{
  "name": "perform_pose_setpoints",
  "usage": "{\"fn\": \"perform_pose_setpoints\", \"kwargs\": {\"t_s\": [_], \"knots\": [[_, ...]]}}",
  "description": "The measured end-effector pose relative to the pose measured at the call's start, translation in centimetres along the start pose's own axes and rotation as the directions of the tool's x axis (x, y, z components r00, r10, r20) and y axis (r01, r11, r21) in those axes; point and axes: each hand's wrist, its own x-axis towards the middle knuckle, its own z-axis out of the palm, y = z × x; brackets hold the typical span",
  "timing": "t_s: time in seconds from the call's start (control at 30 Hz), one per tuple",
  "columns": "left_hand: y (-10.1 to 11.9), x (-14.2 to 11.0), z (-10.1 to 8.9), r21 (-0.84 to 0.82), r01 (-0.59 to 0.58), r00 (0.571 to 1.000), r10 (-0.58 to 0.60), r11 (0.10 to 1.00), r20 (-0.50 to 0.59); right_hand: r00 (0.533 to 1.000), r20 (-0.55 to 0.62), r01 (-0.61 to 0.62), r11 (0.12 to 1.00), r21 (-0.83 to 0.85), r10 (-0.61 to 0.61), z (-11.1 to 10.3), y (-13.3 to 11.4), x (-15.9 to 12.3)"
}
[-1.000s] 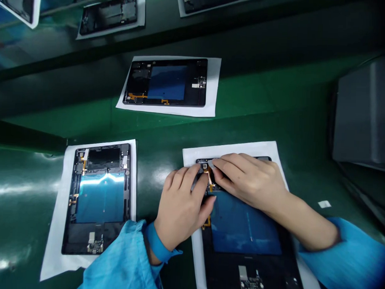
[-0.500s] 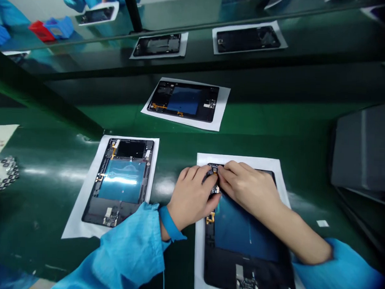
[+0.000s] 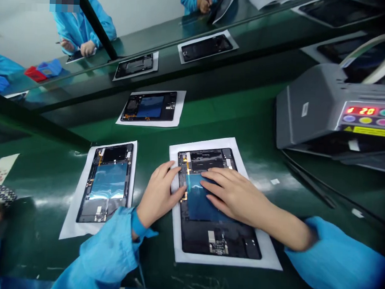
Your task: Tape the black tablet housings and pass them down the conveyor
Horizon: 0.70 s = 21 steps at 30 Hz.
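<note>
In the head view an opened tablet (image 3: 221, 238) lies on a white sheet (image 3: 197, 258) in front of me, its blue film, orange ribbon cable and small circuit board exposed. My left hand (image 3: 161, 192) is at the tablet's left edge, thumb and fingers apart, fingertips touching the frame near the orange ribbon. Over the blue film (image 3: 196, 205) reaches my right hand (image 3: 233, 192), fingers stretched and apart, holding nothing I can see; it covers part of the film. Left of my hands another opened tablet (image 3: 111, 179) rests on its own white sheet.
A grey tape dispenser (image 3: 316, 106) with a lit display stands at right, a black cable (image 3: 323, 183) below it. Farther back lie an opened tablet (image 3: 151, 107) and more devices on a ledge. A green post (image 3: 38, 122) slants at left. Co-workers in blue sit beyond.
My right hand has left the tablet's top left corner, opened, and moved down over the blue film. My left hand's fingers have spread at the left edge. The camera view has swung right.
</note>
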Motion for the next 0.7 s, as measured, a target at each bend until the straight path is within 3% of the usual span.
{"fn": "perform_pose_setpoints", "kwargs": {"t_s": [0.07, 0.1, 0.17, 0.23, 0.3, 0.37, 0.5, 0.57, 0.63, 0.7], "knots": [[0.8, -1.9, -1.5, -0.235, 0.199, 0.98, -0.186, 0.951, 0.078, 0.999, -0.036, -0.016, 0.999, 0.046, 0.018, -0.1, 0.2, -1.4], [1.3, -2.9, -2.3, -0.372, 0.321, 0.947, -0.289, 0.871, 0.14, 0.998, -0.051, -0.025, 0.997, 0.067, 0.028, -0.1, 0.2, -1.8], [2.4, -4.3, -3.7, -0.59, 0.539, 0.839, -0.448, 0.601, 0.31, 0.997, -0.068, -0.034, 0.994, 0.103, 0.041, 0.0, 0.3, -2.0], [3.6, -4.9, -4.4, -0.671, 0.67, 0.722, -0.491, 0.318, 0.488, 0.997, -0.07, -0.03, 0.991, 0.131, 0.039, 0.1, 0.4, -1.8], [4.3, -4.6, -4.1, -0.668, 0.721, 0.657, -0.485, 0.183, 0.577, 0.997, -0.069, -0.027, 0.989, 0.146, 0.038, 0.2, 0.4, -1.5], [4.5, -3.6, -2.9, -0.66, 0.722, 0.664, -0.474, 0.208, 0.578, 0.997, -0.068, -0.032, 0.988, 0.15, 0.043, 0.3, 0.5, -1.5], [3.8, -1.8, 0.0, -0.647, 0.636, 0.767, -0.434, 0.42, 0.473, 0.997, -0.078, -0.021, 0.992, 0.125, 0.03, 0.7, 0.6, -2.1], [3.5, -1.6, 0.5, -0.642, 0.613, 0.787, -0.418, 0.46, 0.453, 0.995, -0.099, 0.01, 0.993, 0.12, 0.002, 0.9, 0.7, -2.5], [3.6, -2.1, 0.0, -0.67, 0.616, 0.784, -0.405, 0.414, 0.47, 0.992, -0.121, 0.043, 0.99, 0.135, -0.027, 1.2, 0.9, -2.6], [4.0, -3.1, -1.0, -0.735, 0.621, 0.768, -0.401, 0.273, 0.5, 0.989, -0.141, 0.071, 0.985, 0.158, -0.048, 1.3, 1.0, -2.6]]}}
